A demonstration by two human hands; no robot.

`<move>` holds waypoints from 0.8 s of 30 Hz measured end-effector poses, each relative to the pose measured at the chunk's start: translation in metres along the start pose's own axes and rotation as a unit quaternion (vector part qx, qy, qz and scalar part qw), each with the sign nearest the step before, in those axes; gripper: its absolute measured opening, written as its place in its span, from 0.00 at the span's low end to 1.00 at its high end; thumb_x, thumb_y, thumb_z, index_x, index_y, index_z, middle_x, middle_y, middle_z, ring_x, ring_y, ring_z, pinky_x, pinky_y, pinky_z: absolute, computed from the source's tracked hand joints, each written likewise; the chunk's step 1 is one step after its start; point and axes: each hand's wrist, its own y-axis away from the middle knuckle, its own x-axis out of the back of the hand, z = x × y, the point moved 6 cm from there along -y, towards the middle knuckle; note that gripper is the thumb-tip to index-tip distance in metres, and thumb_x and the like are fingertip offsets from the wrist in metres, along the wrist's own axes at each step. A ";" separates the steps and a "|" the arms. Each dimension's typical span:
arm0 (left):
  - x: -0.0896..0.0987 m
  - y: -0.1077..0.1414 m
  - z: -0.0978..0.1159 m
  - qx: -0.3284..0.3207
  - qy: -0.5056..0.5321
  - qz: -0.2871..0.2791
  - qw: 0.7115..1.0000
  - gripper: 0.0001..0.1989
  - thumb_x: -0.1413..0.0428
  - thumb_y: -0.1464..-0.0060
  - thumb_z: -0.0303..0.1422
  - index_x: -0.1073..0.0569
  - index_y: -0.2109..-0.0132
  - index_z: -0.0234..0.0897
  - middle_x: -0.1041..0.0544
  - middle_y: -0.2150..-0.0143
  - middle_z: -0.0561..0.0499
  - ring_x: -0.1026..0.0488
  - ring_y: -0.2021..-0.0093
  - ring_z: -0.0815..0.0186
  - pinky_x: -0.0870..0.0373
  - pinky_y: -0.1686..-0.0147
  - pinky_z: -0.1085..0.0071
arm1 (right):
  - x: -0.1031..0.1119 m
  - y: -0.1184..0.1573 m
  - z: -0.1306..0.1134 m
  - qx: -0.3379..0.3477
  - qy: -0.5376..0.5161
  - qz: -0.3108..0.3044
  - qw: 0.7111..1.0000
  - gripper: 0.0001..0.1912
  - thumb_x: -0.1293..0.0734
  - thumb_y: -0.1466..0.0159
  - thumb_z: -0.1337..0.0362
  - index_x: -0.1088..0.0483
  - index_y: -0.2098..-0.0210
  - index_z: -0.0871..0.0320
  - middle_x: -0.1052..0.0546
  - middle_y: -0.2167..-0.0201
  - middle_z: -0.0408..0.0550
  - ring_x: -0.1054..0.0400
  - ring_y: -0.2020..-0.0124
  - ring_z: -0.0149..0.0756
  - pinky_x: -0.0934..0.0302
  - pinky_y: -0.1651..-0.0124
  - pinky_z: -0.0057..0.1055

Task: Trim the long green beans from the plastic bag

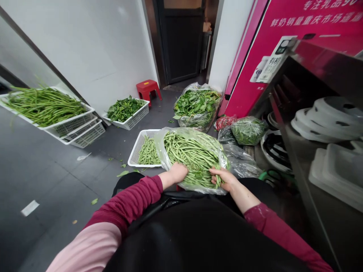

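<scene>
A large clear plastic bag (pixel 161 145) lies wide open in front of my lap, full of long green beans (pixel 195 151). My left hand (pixel 179 172) is closed at the near left of the beans, its fingertips turned inward; what they grip is hidden. At the right side of the same bag, my right hand (pixel 222 178) is closed around a few green beans, thumb on top. Just behind and left of the bag stands a white plastic basket (pixel 135 151) with shorter bean pieces in it, partly covered by the bag.
Stacked white baskets (pixel 87 136) with long green stalks stand at left. Farther back are a basket of leafy greens (pixel 126 109), a red stool (pixel 149 90) and a bag of leaves (pixel 197 102). A metal shelf (pixel 300 158) with white containers borders my right side.
</scene>
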 end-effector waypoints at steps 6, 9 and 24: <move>0.055 0.016 -0.020 -0.111 0.102 0.121 0.981 0.09 0.54 0.46 0.34 0.31 0.66 0.36 0.28 0.69 0.51 0.33 0.66 0.69 0.41 0.62 0.73 | -0.010 0.013 -0.005 0.036 0.167 -0.082 0.982 0.13 0.31 0.52 0.62 0.34 0.69 0.61 0.38 0.89 0.35 0.47 0.90 0.23 0.49 0.86 0.23; 0.068 0.021 -0.026 -0.145 0.136 0.145 0.969 0.12 0.56 0.44 0.35 0.31 0.65 0.35 0.29 0.70 0.49 0.33 0.67 0.70 0.41 0.63 0.74 | -0.021 0.021 -0.012 0.052 0.153 -0.127 0.979 0.11 0.32 0.51 0.61 0.34 0.72 0.62 0.38 0.88 0.36 0.47 0.89 0.22 0.49 0.86 0.23; 0.091 0.040 -0.015 -0.065 -0.008 0.208 0.976 0.11 0.57 0.43 0.35 0.33 0.65 0.36 0.31 0.69 0.51 0.35 0.67 0.68 0.46 0.68 0.71 | -0.023 0.021 -0.019 0.113 0.161 -0.046 0.979 0.09 0.32 0.53 0.62 0.35 0.77 0.61 0.31 0.83 0.42 0.45 0.87 0.22 0.48 0.83 0.23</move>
